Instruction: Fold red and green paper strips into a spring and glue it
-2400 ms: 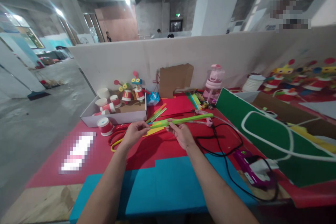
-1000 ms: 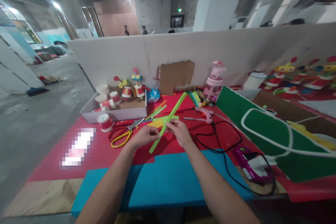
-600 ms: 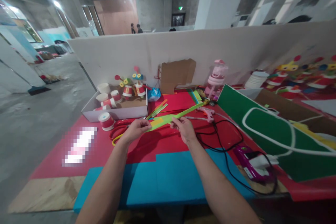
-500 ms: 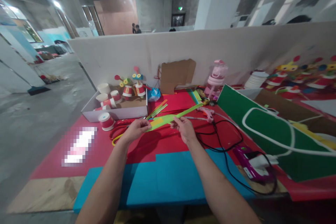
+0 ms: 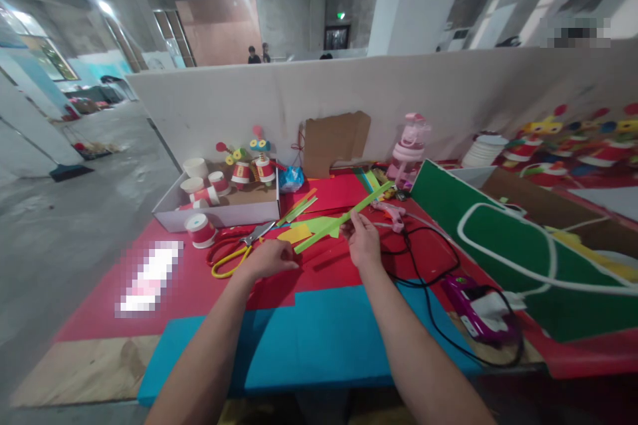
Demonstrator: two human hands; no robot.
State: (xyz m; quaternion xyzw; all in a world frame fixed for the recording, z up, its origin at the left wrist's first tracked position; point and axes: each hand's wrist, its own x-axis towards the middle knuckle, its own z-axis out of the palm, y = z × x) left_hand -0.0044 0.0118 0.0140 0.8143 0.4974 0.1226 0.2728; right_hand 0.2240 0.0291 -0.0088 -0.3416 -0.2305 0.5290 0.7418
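Between the thumb and fingers of my right hand [image 5: 363,239] is pinched a narrow light-green paper strip [image 5: 319,231], slanting up to the right. My left hand [image 5: 273,259] is beside the strip's lower end, its fingers loosely bent and apart with nothing seen in them. Under the strip lie a yellow paper piece [image 5: 295,234] and a wider green paper piece [image 5: 323,225]. Close to my left hand rest scissors [image 5: 256,233] with red handles and a yellow-handled pair [image 5: 230,262].
A white box [image 5: 224,215] holds paper cups and cup figures; one paper cup [image 5: 200,231] stands before it. At right are a pink glue gun [image 5: 391,214], black cable, purple power strip [image 5: 481,315] and green board [image 5: 478,239]. A pink bottle [image 5: 409,149] stands behind.
My left hand has let go of the strip and drawn down slightly. In my right hand the strip has tilted more steeply and risen off the papers beneath. The scissors show more fully.
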